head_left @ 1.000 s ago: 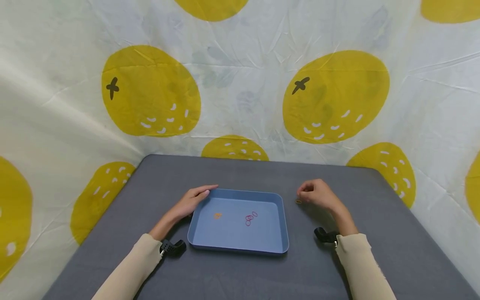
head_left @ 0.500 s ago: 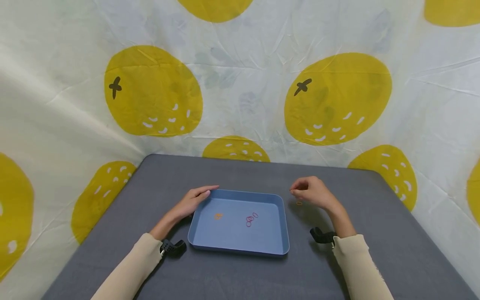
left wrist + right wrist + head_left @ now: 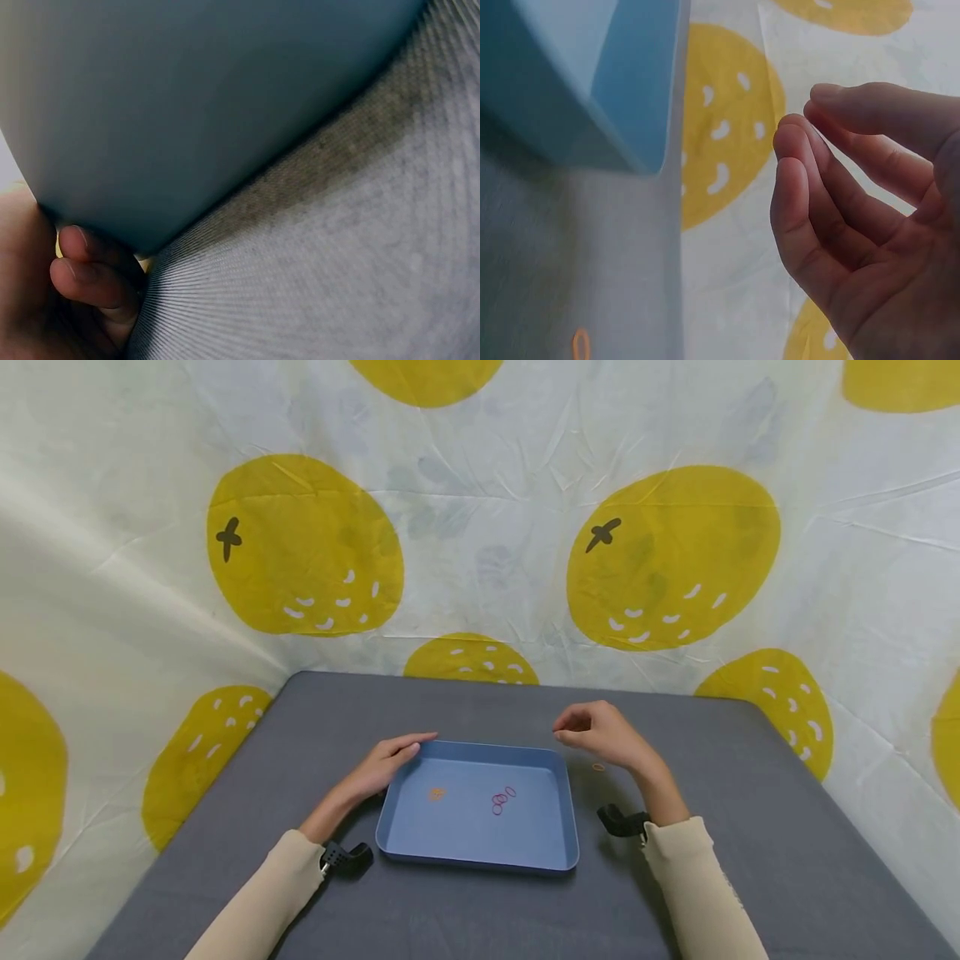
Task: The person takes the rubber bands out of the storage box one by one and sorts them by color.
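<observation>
A shallow blue tray (image 3: 480, 835) lies on the grey table. My left hand (image 3: 381, 767) holds its far left corner, the thumb along the rim; in the left wrist view, curled fingers (image 3: 86, 281) sit against the outside of that corner. My right hand (image 3: 603, 735) is raised past the tray's far right corner. Its thumb and index fingertips come together in the right wrist view; I cannot tell whether something thin is between them. An orange rubber band (image 3: 597, 767) lies on the table below this hand. Inside the tray are orange rubber bands (image 3: 437, 794) and several red rubber bands (image 3: 498, 799).
The grey table (image 3: 480, 910) runs back to a white cloth (image 3: 480, 552) printed with yellow fruit. Black wrist cameras (image 3: 622, 821) are strapped on both wrists, close to the tabletop beside the tray.
My right hand has risen from beside the orange band on the table and moved left and away from me, toward the tray's far right corner. The left hand and tray have stayed put.
</observation>
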`<state>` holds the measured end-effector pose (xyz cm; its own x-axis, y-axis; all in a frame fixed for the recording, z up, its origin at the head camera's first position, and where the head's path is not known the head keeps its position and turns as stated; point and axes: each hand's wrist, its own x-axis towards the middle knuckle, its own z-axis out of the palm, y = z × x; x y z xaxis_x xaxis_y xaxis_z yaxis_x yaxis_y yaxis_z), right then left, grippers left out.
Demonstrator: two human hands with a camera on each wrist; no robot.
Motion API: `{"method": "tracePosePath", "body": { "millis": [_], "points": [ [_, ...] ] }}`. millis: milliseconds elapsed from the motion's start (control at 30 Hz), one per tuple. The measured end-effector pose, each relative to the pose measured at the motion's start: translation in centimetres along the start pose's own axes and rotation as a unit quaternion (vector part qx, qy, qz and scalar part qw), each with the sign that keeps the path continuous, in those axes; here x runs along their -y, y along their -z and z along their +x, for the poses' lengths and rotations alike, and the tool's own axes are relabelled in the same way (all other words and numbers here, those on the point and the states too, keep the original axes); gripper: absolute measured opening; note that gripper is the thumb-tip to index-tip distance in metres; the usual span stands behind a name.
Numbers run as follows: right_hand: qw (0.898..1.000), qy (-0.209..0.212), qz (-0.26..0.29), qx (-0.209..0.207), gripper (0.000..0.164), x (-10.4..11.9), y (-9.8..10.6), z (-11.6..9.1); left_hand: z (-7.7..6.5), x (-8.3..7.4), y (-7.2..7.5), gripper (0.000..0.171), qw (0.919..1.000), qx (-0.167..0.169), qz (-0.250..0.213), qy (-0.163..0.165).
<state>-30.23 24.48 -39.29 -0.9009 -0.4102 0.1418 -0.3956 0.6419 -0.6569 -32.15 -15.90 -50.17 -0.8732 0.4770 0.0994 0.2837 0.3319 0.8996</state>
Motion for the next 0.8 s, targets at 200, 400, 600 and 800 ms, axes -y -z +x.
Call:
{"method": "tracePosePath", "body": {
  "millis": [200, 400, 600, 800],
  "points": [
    [0.999, 0.013, 0.029, 0.005, 0.009, 1.3, -0.6, 1.0, 0.1, 0.1, -0.1, 0.043, 1.0, 0.001, -0.005, 0.0],
    [0.998, 0.027, 0.051, 0.018, 0.011, 2.4, -1.5, 2.2, 0.2, 0.1, 0.0, 0.042, 1.0, -0.003, -0.009, -0.003],
    [0.997, 0.041, 0.054, 0.027, 0.011, 3.4, -2.5, 3.1, 0.1, 0.0, -0.1, 0.042, 0.9999, -0.002, -0.011, 0.004],
    [0.995, 0.062, 0.064, 0.041, 0.013, 4.2, -3.8, 4.1, 0.1, -0.2, -0.1, 0.043, 1.0, -0.001, -0.007, 0.002]
  ]
}}
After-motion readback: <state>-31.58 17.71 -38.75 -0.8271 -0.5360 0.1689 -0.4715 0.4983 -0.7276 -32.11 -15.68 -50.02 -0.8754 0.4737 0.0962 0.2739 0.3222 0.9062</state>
